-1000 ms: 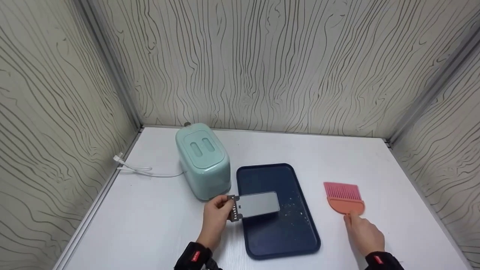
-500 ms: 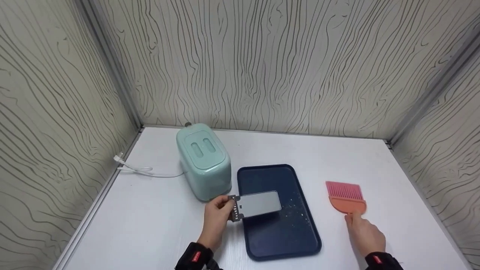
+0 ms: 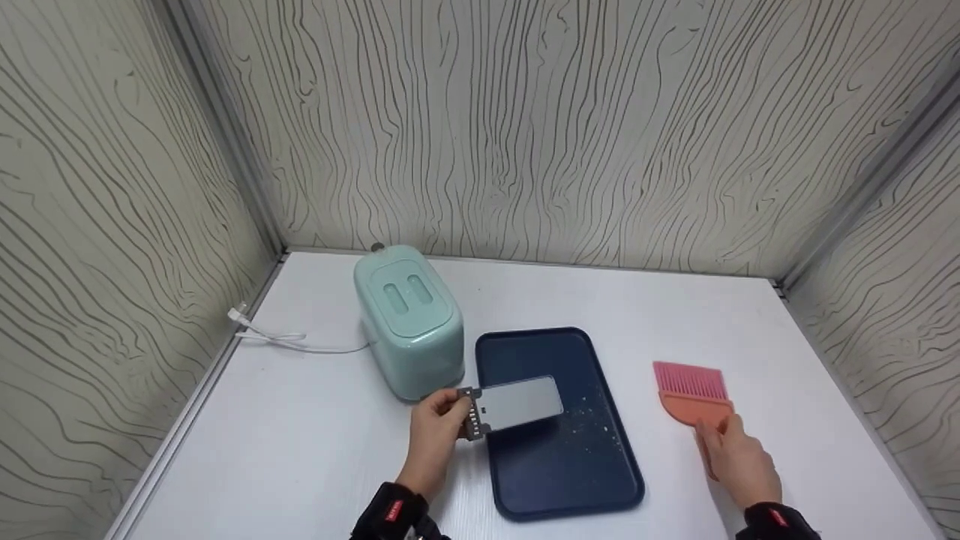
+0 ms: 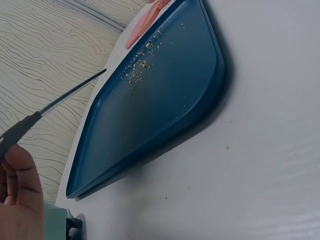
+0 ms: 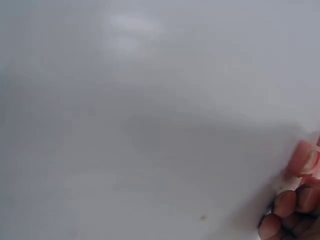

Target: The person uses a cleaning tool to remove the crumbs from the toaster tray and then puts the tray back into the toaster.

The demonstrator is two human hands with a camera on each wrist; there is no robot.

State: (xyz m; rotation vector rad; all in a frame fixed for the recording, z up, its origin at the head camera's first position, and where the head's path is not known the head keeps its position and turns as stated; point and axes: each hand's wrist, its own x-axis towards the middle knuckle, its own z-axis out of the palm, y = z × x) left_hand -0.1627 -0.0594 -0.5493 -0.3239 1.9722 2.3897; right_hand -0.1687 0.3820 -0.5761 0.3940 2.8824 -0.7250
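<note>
My left hand (image 3: 435, 435) pinches the dark slotted end of a toaster's grey metal crumb tray (image 3: 523, 401). The plate reaches out over a navy serving tray (image 3: 562, 487); in the left wrist view it shows edge-on, raised above that tray. Crumbs (image 4: 142, 62) lie scattered on the navy surface. On the right, a brush (image 3: 694, 409) with pink bristles and an orange body lies on the table. My right hand (image 3: 742, 461) is at its neck, fingers parted and loosely curled, the handle showing beside the hand. Only fingers and a bit of brush appear in the right wrist view.
A mint-green toaster (image 3: 409, 322) stands left of the navy tray, close to it. Its white cord (image 3: 292, 345) runs left to a plug near the table edge. Patterned panels (image 3: 480, 135) wall in the back and sides. Small specks dot the white table.
My right hand has shifted right and its fingers have parted from the brush handle, which now shows beside it. The crumb tray's free end has risen slightly in my left hand.
</note>
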